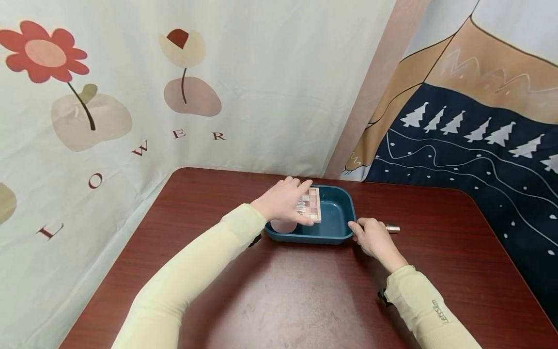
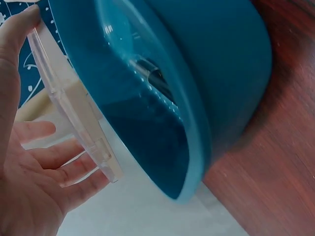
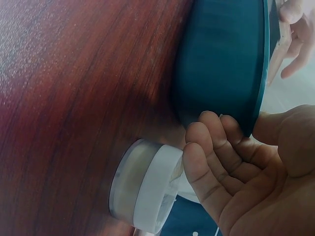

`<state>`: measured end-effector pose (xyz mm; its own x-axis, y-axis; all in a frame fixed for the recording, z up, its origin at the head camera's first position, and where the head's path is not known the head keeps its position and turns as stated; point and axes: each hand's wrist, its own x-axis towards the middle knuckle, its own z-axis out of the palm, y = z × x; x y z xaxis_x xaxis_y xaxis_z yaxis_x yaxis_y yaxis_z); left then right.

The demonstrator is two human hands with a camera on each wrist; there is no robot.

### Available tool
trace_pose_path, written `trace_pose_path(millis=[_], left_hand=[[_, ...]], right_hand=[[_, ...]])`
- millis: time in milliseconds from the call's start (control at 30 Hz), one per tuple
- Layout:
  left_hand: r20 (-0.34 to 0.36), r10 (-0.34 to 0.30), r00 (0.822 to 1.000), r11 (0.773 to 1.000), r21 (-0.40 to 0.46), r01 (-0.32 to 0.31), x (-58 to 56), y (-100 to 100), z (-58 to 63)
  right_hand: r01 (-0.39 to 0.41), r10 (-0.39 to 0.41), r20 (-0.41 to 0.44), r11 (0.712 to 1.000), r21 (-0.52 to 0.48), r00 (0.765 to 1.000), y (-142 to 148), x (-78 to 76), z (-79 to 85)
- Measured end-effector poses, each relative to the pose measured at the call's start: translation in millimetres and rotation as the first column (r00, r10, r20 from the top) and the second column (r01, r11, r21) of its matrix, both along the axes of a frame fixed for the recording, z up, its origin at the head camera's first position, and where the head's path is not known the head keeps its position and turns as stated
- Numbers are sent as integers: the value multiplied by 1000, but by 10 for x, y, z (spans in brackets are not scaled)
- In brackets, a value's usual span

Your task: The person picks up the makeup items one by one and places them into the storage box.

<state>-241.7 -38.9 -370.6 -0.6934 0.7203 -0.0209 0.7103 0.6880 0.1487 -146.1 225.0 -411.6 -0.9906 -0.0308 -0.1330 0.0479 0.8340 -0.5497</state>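
My left hand (image 1: 285, 201) grips an eyeshadow palette (image 1: 311, 204) between thumb and fingers, over the left part of a blue plastic basin (image 1: 340, 239). In the left wrist view the palette (image 2: 74, 105) stands edge-on, its clear casing right at the basin's rim. A pale pink rounded shape (image 1: 283, 226) shows below the left hand, partly covered by it. On the right, my right hand (image 1: 372, 237) pinches the basin's near right rim, thumb at the top and fingers against the outer wall. Beside those fingers stands a jar with a white lid (image 3: 147, 184).
A small metallic tube (image 1: 393, 229) lies on the brown table (image 1: 314, 295), just past the right hand. Inside the basin is a dark shiny cylinder (image 2: 152, 76). Patterned curtains (image 1: 279, 87) hang along the table's back edge.
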Motion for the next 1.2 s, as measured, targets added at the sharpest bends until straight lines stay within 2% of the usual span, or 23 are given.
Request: trace_pose_path(millis=[100,300,800,1200], left_hand=[[8,-10,1000,1000,-18,10,15,56,-16],[68,17,998,999,-29,-15,43,163,-46],[143,41,989,997,-64,-32,110,363,-143],[269,128,955,991,-76,-112,101,448,-195]], right_hand=[[1,-1,3,1000,-5,1000,-6,-3,5],[3,-3,4,1000,-1,1000,-13,-1,10],[10,-10,14,1000,-2,1000,-16,-12,2],[9,-9,11,1000,2,1000,-19,-10,-1]])
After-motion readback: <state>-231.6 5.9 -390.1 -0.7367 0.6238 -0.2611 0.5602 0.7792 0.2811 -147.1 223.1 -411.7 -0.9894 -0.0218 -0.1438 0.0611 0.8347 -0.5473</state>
